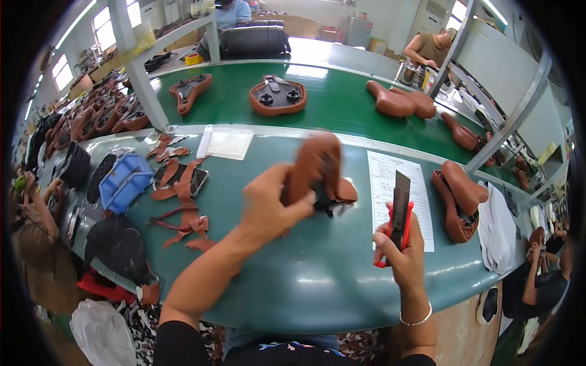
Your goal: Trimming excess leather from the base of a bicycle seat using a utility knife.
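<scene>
My left hand (273, 198) grips a brown bicycle saddle (317, 160) above the middle of the green table, its narrow end pointing away from me. The saddle is smeared by motion, and its dark underside shows in part. In my right hand (401, 250) is a red and black utility knife (405, 226), its long blade (400, 192) upright. The knife is apart from the saddle, over a printed paper sheet (420, 183). Just beyond the saddle a brown rounded piece (345, 191) shows in part; I cannot tell whether it belongs to the same saddle.
Two brown saddles (465, 186) lie at the right by a white cloth (495, 232). A blue tray (127, 182), brown scraps (185, 183) and red-handled pliers (174, 215) are at the left. Behind, a green conveyor belt (339, 91) carries several saddles between metal posts (135, 67). Other people work around.
</scene>
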Available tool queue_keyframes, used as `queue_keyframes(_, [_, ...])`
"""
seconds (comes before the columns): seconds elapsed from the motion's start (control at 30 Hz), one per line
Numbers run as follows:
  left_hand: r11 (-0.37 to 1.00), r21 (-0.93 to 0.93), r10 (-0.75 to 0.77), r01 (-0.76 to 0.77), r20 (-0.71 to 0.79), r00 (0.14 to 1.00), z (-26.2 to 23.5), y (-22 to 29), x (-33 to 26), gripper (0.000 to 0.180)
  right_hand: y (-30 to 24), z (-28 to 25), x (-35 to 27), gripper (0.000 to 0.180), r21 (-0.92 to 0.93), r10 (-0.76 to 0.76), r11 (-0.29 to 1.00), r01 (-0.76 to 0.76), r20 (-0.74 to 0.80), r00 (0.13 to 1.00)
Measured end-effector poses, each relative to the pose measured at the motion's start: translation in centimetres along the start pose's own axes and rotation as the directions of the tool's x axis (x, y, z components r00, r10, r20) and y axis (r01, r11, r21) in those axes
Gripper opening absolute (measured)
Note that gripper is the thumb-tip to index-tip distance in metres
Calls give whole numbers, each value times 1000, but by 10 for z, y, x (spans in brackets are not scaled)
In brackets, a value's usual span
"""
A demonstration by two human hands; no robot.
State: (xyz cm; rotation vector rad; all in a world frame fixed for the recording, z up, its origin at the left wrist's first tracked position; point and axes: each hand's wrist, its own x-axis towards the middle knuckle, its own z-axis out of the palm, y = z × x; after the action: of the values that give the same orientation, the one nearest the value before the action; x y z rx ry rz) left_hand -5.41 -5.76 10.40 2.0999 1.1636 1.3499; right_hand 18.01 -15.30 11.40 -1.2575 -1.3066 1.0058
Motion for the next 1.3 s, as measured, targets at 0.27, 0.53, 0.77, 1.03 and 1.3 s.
queue_keyframes(0.27, [430,-439,-665,789,437,606,-41,-67,-72,42,52,0,-37,47,-496,-255,801,336,225,940])
queue_keyframes(0.53, [606,-300,-570,737,481,666,-45,-46,-46,45,28,4,2,64,-653,-78,247,716,723,686])
queue_keyframes(0.77, [464,-468,-727,752,284,625,-41,-22,-77,37,54,39,-102,75,-838,70,470,278,349,934])
queue_keyframes(1.03, [501,-594,-780,629,6,626,-51,19,-120,33,42,45,-122,53,-589,-142,796,141,46,989])
queue_keyframes(1.3, [663,-507,-735,551,-305,605,-48,13,-164,44,51,73,-8,40,-158,-156,979,131,-157,975])
